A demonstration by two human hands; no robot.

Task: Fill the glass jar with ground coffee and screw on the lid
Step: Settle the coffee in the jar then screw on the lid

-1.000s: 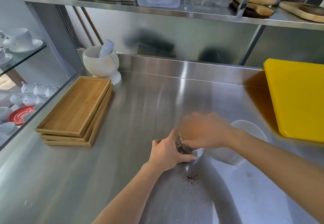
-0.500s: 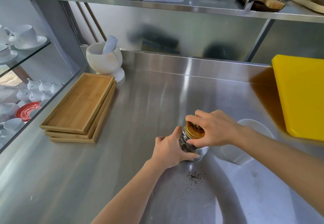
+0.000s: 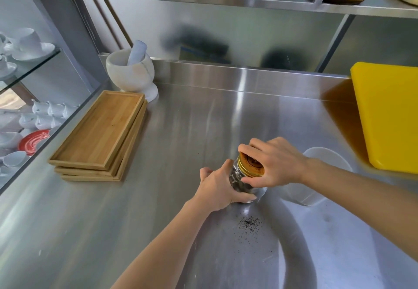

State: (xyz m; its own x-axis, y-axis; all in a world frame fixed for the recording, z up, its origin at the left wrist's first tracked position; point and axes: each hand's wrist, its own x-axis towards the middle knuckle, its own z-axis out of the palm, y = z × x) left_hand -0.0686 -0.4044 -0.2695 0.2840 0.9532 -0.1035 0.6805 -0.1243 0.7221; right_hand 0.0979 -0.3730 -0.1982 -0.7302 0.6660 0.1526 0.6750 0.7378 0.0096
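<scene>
A small glass jar (image 3: 238,181) holding dark ground coffee stands on the steel counter (image 3: 181,143). My left hand (image 3: 218,188) wraps around the jar's left side and base. A gold metal lid (image 3: 250,165) sits on the jar's mouth, and my right hand (image 3: 274,163) grips it from above with fingers curled over its rim. Much of the glass is hidden by both hands.
A white bowl (image 3: 325,156) sits just right of the jar, behind my right wrist. Spilled coffee grounds (image 3: 248,223) lie in front of the jar. Stacked wooden trays (image 3: 99,134) and a white mortar with pestle (image 3: 131,71) are at the left; a yellow board (image 3: 391,112) at the right.
My right hand was blurred over the jar a second ago; it now rests still on the gold lid, its fingers shifted round the rim. My left hand keeps its hold on the jar.
</scene>
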